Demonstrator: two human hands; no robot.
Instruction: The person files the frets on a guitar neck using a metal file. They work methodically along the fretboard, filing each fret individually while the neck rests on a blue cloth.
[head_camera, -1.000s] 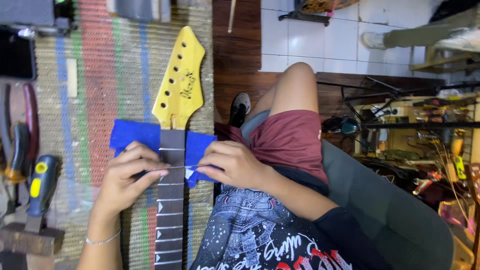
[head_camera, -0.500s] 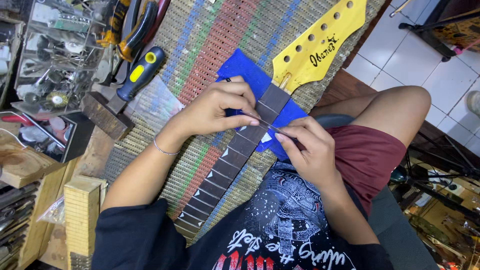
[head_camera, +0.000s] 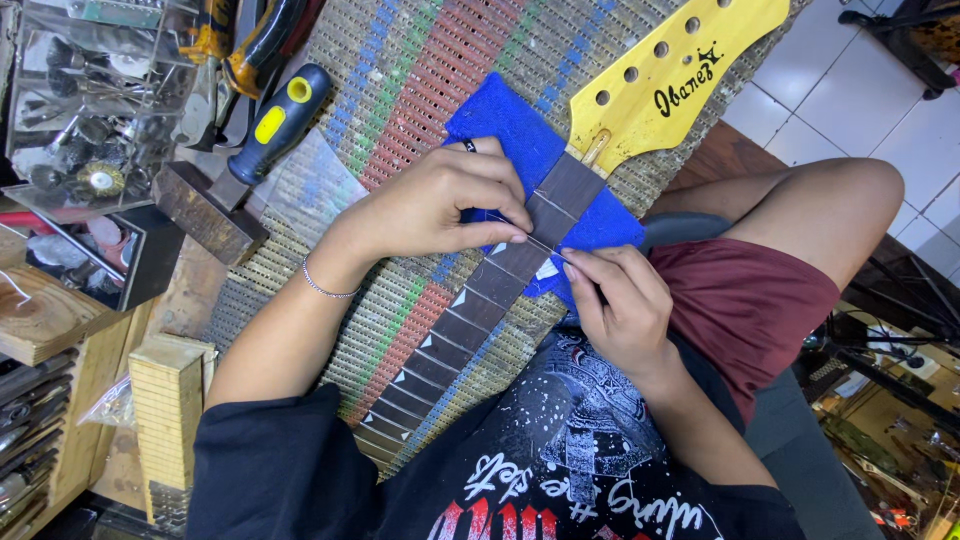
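A guitar neck with a dark fretboard (head_camera: 470, 305) and a yellow headstock (head_camera: 670, 75) lies diagonally across a striped woven mat (head_camera: 420, 70). A blue cloth (head_camera: 500, 120) is folded under the neck near the headstock. My left hand (head_camera: 435, 205) presses down on the fretboard over the cloth, its fingertips pinching a thin metal fret wire that crosses the board. My right hand (head_camera: 615, 300) holds the other end of that wire at the neck's near edge. A bracelet sits on my left wrist.
A screwdriver with a black and yellow handle (head_camera: 275, 120) and a dark wooden block (head_camera: 205, 210) lie left of my hand. A clear box of small brush wheels (head_camera: 90, 110) stands at the far left, a pale wood block (head_camera: 170, 420) below it. Tiled floor shows at the upper right.
The camera has swung and moved closer, so the neck now runs diagonally. Both hands stay on the fretboard beside the blue cloth, fingers drawn together on the fret wire.
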